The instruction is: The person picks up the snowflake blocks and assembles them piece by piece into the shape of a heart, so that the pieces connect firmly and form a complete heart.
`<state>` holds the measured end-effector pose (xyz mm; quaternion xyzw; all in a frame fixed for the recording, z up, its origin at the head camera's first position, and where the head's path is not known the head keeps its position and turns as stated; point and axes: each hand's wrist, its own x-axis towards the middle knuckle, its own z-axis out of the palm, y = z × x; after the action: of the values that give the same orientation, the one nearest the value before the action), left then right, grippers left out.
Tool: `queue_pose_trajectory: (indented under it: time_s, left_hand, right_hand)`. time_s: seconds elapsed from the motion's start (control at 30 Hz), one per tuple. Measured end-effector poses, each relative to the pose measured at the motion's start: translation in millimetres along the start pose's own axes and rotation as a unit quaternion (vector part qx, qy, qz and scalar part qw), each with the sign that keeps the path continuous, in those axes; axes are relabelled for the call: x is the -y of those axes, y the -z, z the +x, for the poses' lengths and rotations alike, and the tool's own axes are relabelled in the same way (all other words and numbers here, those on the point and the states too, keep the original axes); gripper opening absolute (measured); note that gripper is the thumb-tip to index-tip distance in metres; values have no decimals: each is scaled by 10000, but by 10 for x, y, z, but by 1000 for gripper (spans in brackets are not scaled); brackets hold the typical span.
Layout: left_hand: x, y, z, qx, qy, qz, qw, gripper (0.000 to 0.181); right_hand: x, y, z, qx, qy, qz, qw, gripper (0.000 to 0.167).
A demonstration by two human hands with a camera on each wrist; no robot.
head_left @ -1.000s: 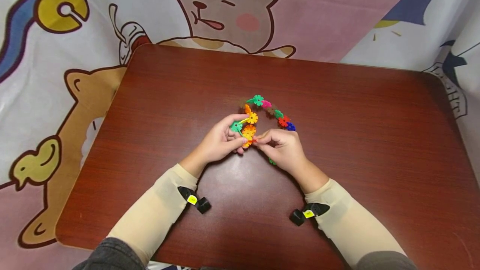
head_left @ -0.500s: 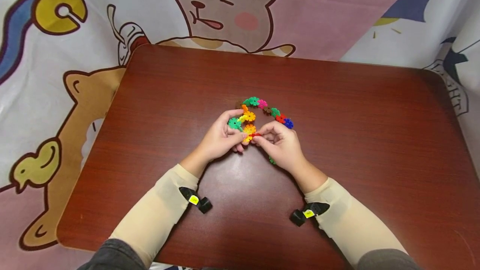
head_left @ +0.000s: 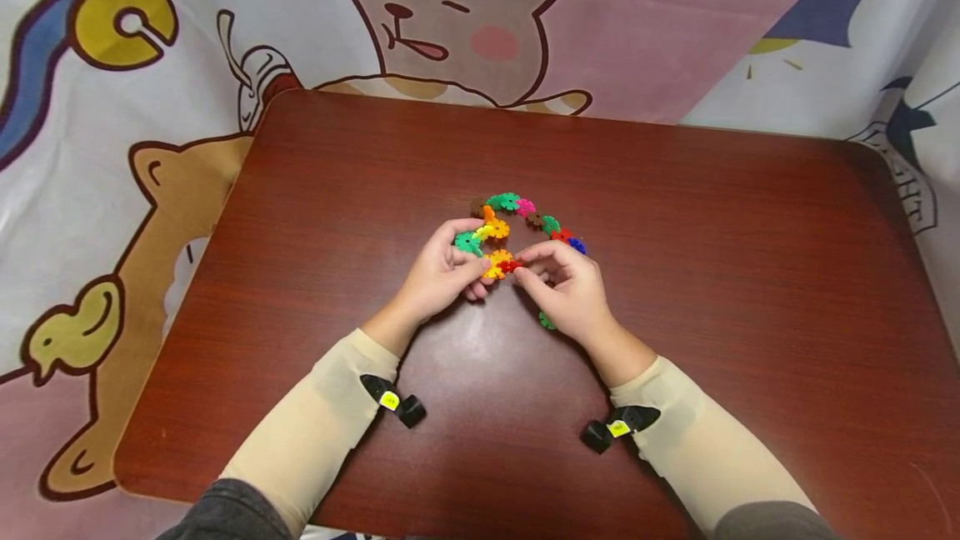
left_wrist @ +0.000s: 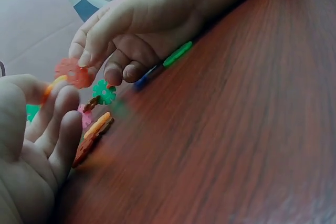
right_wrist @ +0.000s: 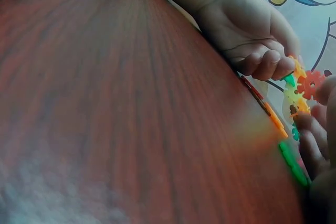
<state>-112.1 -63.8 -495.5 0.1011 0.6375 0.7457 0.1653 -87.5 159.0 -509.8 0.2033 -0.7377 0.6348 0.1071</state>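
Observation:
My left hand [head_left: 442, 273] pinches a yellow-orange flower-shaped linking disc [head_left: 493, 265] between thumb and fingers. My right hand [head_left: 567, 286] has thumb and index finger on a red linking disc [head_left: 511, 267], which meets the orange one edge to edge. In the left wrist view the red disc [left_wrist: 68, 72] faces the camera; how deep its slot sits in the other is hidden. From the left hand runs a joined chain of discs: a teal disc [head_left: 468, 242], a yellow one and an orange disc [head_left: 497, 228] lie by the fingers.
The chain arcs on the brown table [head_left: 712, 290] past a green disc [head_left: 510, 202], a pink disc [head_left: 525, 207] and a red disc [head_left: 559, 236] to a blue disc [head_left: 577, 246] beside my right hand. A green disc [head_left: 547, 320] shows beneath that hand. A cartoon-printed cloth [head_left: 637, 23] hangs behind.
Both hands have moved slightly away from me with the joined discs. The red disc shows more fully between the hands, and the right fingertips have spread a little apart.

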Motion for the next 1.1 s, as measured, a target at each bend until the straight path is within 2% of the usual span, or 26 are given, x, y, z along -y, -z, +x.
queue_pose_trajectory:
  time_s: [0.07, 0.13, 0.2, 0.27, 0.37, 0.4, 0.47, 0.6, 0.77, 0.83, 0.93, 1.03, 1.1]
  left_hand:
    - [7, 1, 4, -207, -29, -148, 9997, 55]
    - [14, 3, 6, -405, -55, -279, 9988, 54]
    - [18, 4, 9, -543, -83, -354, 9979, 53]
    - [14, 1, 11, -611, -85, -390, 9973, 51]
    - [-1, -7, 14, -658, -62, -431, 9969, 50]
    - [-5, -10, 14, -667, -57, -439, 9968, 49]
    - [-11, -12, 11, -669, -51, -437, 9968, 48]
    - [0, -7, 3, -615, -69, -364, 9974, 47]
    - [22, 9, -2, -569, -70, -250, 9980, 46]
    - [29, 10, 0, -570, -63, -229, 9981, 46]
    - [37, 8, 2, -585, -60, -245, 9980, 47]
    - [33, 0, 5, -608, -64, -275, 9978, 47]
    - [29, -4, 7, -629, -71, -275, 9976, 47]
  right_hand:
    - [-6, 24, 7, -64, 153, -605, 9980, 16]
    - [-18, 47, 23, 106, 334, -1330, 9905, 20]
    - [-13, 60, 37, 490, 390, -2127, 9751, 30]
    - [-9, 67, 47, 963, 439, -2807, 9539, 40]
    - [6, 65, 46, 1489, 387, -3471, 9251, 48]
    - [10, 64, 44, 1553, 374, -3562, 9207, 47]
    - [20, 60, 42, 1579, 330, -3609, 9186, 42]
    - [22, 58, 33, 1447, 262, -3544, 9234, 38]
    - [1, 48, 30, 1373, 382, -3520, 9251, 35]
    - [-8, 44, 27, 1311, 416, -3393, 9306, 31]
    - [-20, 39, 29, 1062, 383, -2870, 9513, 22]
    - [-17, 43, 21, 560, 192, -1940, 9792, 19]
    - [-13, 47, 14, 219, 96, -1256, 9918, 20]
